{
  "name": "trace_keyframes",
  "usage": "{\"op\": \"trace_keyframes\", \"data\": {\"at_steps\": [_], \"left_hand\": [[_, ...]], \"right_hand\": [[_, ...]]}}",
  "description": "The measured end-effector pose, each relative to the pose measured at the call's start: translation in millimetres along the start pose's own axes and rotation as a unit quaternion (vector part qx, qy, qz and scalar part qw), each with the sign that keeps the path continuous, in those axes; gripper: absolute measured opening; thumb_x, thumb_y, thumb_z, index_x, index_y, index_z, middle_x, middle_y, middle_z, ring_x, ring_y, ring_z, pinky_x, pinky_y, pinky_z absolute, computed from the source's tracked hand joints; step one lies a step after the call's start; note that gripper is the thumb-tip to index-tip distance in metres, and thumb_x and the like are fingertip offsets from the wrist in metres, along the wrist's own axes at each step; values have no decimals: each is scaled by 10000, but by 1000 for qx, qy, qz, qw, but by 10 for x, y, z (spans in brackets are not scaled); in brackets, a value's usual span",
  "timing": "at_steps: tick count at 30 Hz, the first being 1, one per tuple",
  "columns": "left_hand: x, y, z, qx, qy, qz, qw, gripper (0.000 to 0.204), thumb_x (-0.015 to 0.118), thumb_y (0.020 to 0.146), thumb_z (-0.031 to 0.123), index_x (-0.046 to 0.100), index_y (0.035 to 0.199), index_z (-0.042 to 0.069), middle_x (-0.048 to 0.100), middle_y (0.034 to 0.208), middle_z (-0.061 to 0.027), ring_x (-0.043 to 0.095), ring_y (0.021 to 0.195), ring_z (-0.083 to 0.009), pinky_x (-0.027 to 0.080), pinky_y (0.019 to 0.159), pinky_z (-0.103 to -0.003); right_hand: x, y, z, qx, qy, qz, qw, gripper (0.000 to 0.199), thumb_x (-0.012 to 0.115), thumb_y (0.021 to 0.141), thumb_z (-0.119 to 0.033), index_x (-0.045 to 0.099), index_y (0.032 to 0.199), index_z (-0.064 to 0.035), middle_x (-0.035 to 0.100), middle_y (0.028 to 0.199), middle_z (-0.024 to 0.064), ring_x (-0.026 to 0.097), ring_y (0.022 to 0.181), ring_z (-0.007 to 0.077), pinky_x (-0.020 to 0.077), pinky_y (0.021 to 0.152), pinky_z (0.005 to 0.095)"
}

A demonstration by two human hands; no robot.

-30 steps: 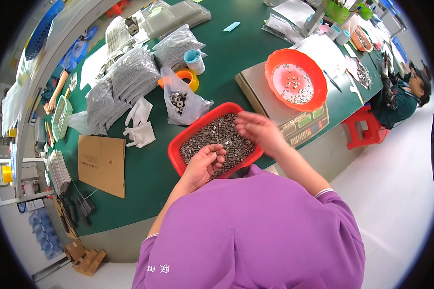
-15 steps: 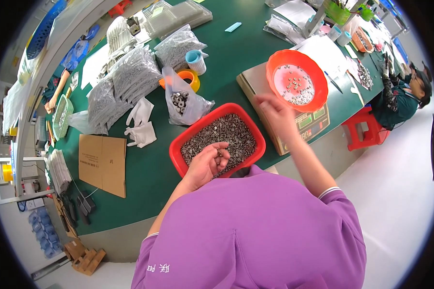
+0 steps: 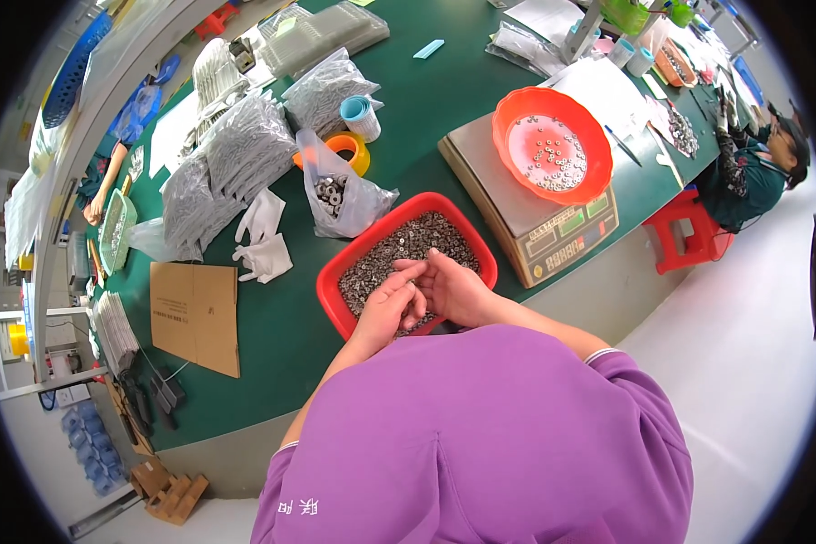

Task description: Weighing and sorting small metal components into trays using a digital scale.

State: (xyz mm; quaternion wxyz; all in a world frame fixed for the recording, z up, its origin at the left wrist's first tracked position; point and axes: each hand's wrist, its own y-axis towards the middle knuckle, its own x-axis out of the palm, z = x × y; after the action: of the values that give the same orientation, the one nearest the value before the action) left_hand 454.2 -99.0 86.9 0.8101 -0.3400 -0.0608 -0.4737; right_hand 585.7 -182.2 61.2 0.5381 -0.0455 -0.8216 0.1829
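Note:
Over a red rectangular tub [image 3: 335, 313] full of small metal nuts [image 3: 408, 238], my two hands meet. My left hand [image 3: 385, 308] is curled, palm turned inward, over the tub's near side; what lies in its fingers is mostly hidden. Against its fingertips, my right hand [image 3: 455, 288] has its fingers drawn together, and whatever they pinch is too small to make out. To the right, a round orange-red bowl [image 3: 598, 136] with scattered small nuts inside stands on a weighing scale [image 3: 490, 195].
Beyond the tub are a plastic bag of larger metal parts [image 3: 363, 199], an orange tape roll [image 3: 358, 159] and filled clear bags [image 3: 245, 145]. White gloves [image 3: 263, 254] and cardboard [image 3: 195, 317] lie left. A co-worker [image 3: 752, 172] sits at the far right.
My right hand has come from beside the orange-red bowl back to the tub and now touches my left hand's fingers. My left hand has stayed over the tub.

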Motion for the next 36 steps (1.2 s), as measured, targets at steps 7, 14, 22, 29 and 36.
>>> {"op": "trace_keyframes", "data": {"at_steps": [7, 14, 22, 29, 36], "left_hand": [[-31, -4, -24, 7, 4, -7, 1000, 410, 329, 903, 111, 346, 1311, 68, 484, 629, -17, 364, 476, -56, 320, 448, -169], [-35, 17, -36, 11, 23, 5, 1000, 403, 321, 910, 120, 362, 1310, 106, 473, 602, -10, 350, 453, -53, 306, 425, -167], [-111, 36, -102, 39, -67, 30, 996, 333, 326, 920, 137, 430, 1230, 77, 451, 606, 8, 329, 448, -54, 294, 422, -166], [-288, 42, -185, -31, -218, 82, 972, 254, 384, 888, 63, 429, 1136, 32, 532, 895, -48, 488, 691, -95, 421, 625, -206], [-163, 24, -98, -34, -179, 21, 983, 244, 417, 899, 80, 437, 1136, 24, 548, 979, -61, 535, 775, -90, 462, 673, -201]], "right_hand": [[-72, -10, -20, -6, 46, 41, 998, 464, 260, 939, -345, 437, 1204, -8, 509, 1135, 122, 501, 1048, 240, 380, 922, 380], [-70, -45, -143, 20, -4, 47, 999, 416, 295, 937, -298, 440, 1212, -21, 509, 1153, 108, 485, 1088, 231, 372, 941, 367], [-118, -65, -57, -46, -21, 83, 995, 332, 384, 907, -87, 420, 1226, 0, 518, 1140, 115, 510, 1062, 203, 417, 924, 325], [-122, -449, -1297, -313, -297, 254, 866, 356, 491, 777, 14, 526, 1131, 12, 590, 1044, 83, 562, 969, 145, 441, 847, 243], [-82, -563, -1582, -451, -699, 351, 430, 287, 535, 787, -25, 585, 1067, -63, 594, 1059, 82, 533, 1036, 208, 408, 894, 306]]}}
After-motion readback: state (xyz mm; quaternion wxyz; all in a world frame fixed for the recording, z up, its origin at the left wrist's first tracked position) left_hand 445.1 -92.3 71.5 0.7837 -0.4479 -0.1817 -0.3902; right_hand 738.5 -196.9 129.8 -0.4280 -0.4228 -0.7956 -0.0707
